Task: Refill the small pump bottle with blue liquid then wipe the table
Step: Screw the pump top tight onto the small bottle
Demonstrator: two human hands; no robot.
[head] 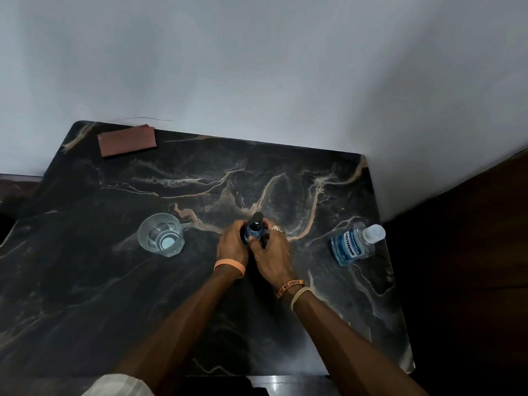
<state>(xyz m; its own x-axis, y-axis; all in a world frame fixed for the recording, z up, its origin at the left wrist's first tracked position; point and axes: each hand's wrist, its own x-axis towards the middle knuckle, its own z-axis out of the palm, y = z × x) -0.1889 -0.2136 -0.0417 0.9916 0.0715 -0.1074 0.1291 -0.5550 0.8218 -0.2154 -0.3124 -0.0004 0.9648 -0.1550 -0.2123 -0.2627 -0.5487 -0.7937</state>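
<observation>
1. The small pump bottle [255, 232] stands on the dark marbled counter [314, 315], about midway across it, between both hands. Its black pump head is on and blue shows in its body.
2. The left hand [233, 244] is curled round the bottle's left side.
3. The right hand [273, 258] grips the bottle from the right, thumb across the near face. A ring shows on one finger.
4. A clear glass tumbler [161, 235] sits to the left, well apart from the hands.
5. A Listerine bottle [354, 244] holding blue liquid, clear cap on, stands near the counter's right edge.
6. A folded brown cloth [127, 142] lies at the far left corner by the wall.
</observation>
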